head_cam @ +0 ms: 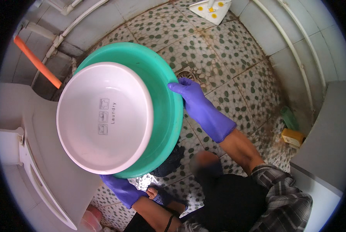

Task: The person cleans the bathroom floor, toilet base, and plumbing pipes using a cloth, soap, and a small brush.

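A pale pink-white plastic basin (86, 136) bearing printed laundry icons sits inside a larger green plastic basin (164, 121), toward its lower left side. My right hand (199, 104), in a purple rubber glove, grips the green basin's right rim with the thumb on the inside. My left hand (120, 187), gloved the same way, is at the lower edge of the basins; its fingers are hidden beneath them. Below the green basin, a dark wet-looking cloth (171, 162) lies on the pebble-patterned tile floor (219, 87), partly covered from view.
A metal floor drain (187, 74) is just beyond my right hand. An orange hose (38, 62) hangs at left, above a white curved fixture (68, 185). A triangular mop head (212, 11) stands at the far wall. Right: a yellow bottle (292, 137), a green bottle (289, 118), a grey-topped cabinet (324, 139).
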Demonstrator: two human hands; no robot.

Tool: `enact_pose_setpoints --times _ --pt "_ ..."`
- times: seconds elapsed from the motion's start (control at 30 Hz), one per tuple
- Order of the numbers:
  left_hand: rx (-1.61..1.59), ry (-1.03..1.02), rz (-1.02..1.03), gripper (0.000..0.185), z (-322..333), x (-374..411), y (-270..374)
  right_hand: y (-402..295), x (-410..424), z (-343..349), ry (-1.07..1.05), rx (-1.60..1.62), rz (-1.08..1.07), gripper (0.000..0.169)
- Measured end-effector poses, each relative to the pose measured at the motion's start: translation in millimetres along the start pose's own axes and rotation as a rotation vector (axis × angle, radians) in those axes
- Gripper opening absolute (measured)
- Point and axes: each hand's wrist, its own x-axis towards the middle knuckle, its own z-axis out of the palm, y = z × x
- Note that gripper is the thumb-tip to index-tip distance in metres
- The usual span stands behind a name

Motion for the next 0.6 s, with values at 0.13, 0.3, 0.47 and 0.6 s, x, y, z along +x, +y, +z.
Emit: enact_pose_setpoints --times 0.13,0.3,0.47,0.6 --pt "0.036 -0.132 0.039 0.055 18 6 -18 -12 -16 -30 0.194 0.125 -0.091 0.039" --pt "0.008 -0.078 -0.113 0.064 104 -19 -11 -30 -35 -92 0.354 0.059 -0.181 0.052" --pt "0.096 -0.196 -0.265 0.084 184 -22 -20 -44 -54 -175 0.53 0.155 -0.241 0.072" --pt "0.186 -0.509 -0.356 0.089 236 -19 -31 -46 -80 -239 0.531 0.254 -0.344 0.07"
